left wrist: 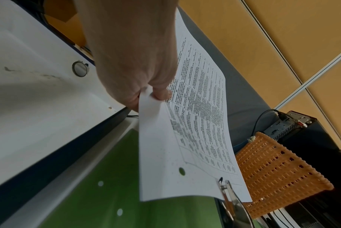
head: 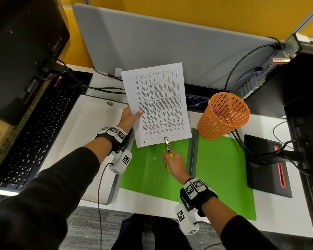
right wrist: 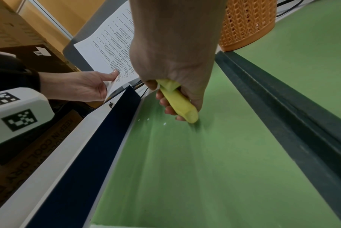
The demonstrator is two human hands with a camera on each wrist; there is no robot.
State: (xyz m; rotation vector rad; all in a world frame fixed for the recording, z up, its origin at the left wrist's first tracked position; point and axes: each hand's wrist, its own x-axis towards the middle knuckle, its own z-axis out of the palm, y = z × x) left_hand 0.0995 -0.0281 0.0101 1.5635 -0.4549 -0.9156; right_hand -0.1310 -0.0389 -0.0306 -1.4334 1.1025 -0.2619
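Observation:
My left hand [head: 129, 117] pinches the left edge of a printed sheet of paper [head: 157, 103], thumb on top, holding it above the desk. The sheet [left wrist: 195, 131] carries a table of text and has one punched hole [left wrist: 182, 171] near its lower edge. My right hand [head: 173, 164] grips the yellow handles [right wrist: 177, 101] of a metal hole punch [head: 167, 145]. The punch's jaws sit over the sheet's bottom edge [left wrist: 226, 185], right of the hole. Below lies an open green folder [head: 220, 163] with small white paper dots on it.
An orange mesh basket [head: 222, 116] stands behind the folder on the right. A white tray [head: 90, 123] and a black keyboard [head: 38, 134] lie to the left. Monitor stands, cables and a small computer [head: 260, 76] crowd the back and right. A grey divider [head: 152, 38] closes the rear.

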